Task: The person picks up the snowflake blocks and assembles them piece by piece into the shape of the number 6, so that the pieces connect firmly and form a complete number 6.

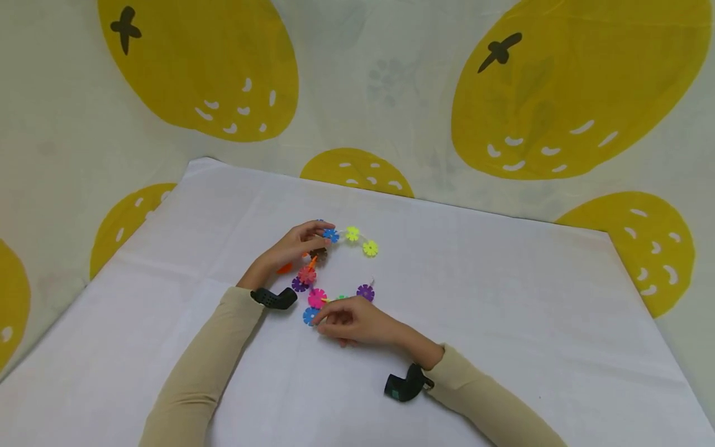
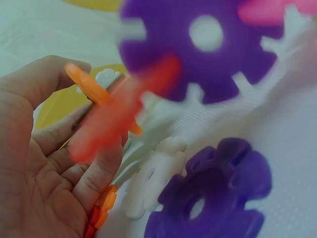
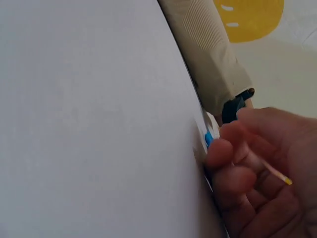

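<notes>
Several flower-shaped plastic discs are linked into an open curved chain over the white table. The left hand (image 1: 295, 245) curls its thumb and fingers round the chain's upper left part, at a blue disc (image 1: 331, 235) and a brown disc (image 1: 318, 253). In the left wrist view, orange and red discs (image 2: 106, 121) lie within that hand, with a purple disc (image 2: 168, 59) hanging close by. At the lower end, the right hand (image 1: 357, 320) has bent fingers, fingertips right at another blue disc (image 1: 310, 316); whether they pinch it I cannot tell.
Two yellow discs (image 1: 360, 241) form the chain's upper right end, and a purple disc (image 1: 365, 292) shows beyond the right hand. An orange disc (image 1: 285, 268) lies under the left wrist. A white-covered table (image 1: 503, 298) stands before a fruit-patterned cloth (image 1: 368, 93).
</notes>
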`<state>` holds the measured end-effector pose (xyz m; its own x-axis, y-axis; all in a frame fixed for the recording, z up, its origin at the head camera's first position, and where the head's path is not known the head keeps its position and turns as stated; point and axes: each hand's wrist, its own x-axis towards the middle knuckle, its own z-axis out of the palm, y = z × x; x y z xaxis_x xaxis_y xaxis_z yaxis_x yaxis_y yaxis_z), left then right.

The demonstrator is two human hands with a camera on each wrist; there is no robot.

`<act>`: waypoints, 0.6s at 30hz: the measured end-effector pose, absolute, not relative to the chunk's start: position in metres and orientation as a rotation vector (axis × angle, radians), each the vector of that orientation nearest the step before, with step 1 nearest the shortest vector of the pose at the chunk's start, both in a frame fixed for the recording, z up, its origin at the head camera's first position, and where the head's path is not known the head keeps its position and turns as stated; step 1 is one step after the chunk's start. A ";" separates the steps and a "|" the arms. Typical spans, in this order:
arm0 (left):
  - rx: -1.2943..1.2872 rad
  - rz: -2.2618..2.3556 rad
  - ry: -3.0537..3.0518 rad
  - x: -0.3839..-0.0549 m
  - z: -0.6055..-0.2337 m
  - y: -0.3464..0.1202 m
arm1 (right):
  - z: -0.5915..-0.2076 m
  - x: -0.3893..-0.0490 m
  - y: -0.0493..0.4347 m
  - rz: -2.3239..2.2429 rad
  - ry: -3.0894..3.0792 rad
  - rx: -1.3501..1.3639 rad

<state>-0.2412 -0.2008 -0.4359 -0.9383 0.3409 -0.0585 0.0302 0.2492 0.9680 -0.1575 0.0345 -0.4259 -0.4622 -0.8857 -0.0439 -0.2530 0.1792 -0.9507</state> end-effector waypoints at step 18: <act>0.326 1.785 2.243 -0.241 -0.434 -0.199 | -0.421 -0.160 0.022 -1.092 2.046 -1.084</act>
